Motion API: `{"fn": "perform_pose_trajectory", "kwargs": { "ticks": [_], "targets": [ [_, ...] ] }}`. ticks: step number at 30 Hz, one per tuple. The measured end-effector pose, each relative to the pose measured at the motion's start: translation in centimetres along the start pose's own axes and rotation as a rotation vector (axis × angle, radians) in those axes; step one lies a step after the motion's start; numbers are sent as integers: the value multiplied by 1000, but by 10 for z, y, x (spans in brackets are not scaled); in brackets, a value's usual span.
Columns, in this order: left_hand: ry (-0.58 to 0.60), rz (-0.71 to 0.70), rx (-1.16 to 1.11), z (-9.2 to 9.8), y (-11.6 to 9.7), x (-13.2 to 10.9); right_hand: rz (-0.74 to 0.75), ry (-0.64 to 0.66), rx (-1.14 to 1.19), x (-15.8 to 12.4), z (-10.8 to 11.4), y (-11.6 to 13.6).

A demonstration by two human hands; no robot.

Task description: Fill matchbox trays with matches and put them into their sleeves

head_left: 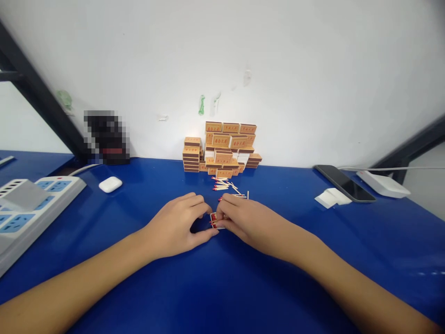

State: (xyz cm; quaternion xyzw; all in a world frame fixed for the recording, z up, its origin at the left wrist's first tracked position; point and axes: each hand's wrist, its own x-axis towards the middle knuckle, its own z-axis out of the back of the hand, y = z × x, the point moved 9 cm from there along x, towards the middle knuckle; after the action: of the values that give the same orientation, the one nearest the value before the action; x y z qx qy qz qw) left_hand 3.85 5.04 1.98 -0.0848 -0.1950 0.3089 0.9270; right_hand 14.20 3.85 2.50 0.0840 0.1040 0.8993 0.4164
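Note:
A small white matchbox tray [213, 216] with red-tipped matches in it lies on the blue table. Thumb and forefinger of my left hand [182, 222] close on the tray's left end from its near and far sides. Over the tray, the fingers of my right hand [239, 214] are pinched together on matches [212, 223] and hide most of the tray. Loose matches [222, 184] lie scattered just beyond my hands. Behind them, a stack of orange matchboxes [222, 140] stands against the wall.
At left lie a power strip [69, 185] with a plugged-in adapter, a white earbud case [110, 184] and a blurred dark object [107, 137]. On the right are a phone [344, 182], small white pieces [332, 198] and a white box-like device [382, 184]. A white wall [295, 93] closes off the back.

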Motion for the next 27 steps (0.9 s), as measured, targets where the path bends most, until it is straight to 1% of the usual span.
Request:
{"fn": "perform_pose_trajectory", "kwargs": {
  "ticks": [6, 13, 19, 22, 27],
  "targets": [
    [9, 5, -8, -1, 1, 0, -1, -49, 26, 3, 3, -1],
    [20, 1, -4, -1, 1, 1, 48, -39, -53, 5, -8, 2],
    [21, 2, -9, 0, -1, -1, 79, -17, -192, 2, -17, 1],
    [20, 5, -7, -1, 0, 0, 67, -8, -223, 1, -14, 2],
    [19, 10, -12, -1, 1, 0, 27, 63, -214, -1, -8, 2]
  ]
}}
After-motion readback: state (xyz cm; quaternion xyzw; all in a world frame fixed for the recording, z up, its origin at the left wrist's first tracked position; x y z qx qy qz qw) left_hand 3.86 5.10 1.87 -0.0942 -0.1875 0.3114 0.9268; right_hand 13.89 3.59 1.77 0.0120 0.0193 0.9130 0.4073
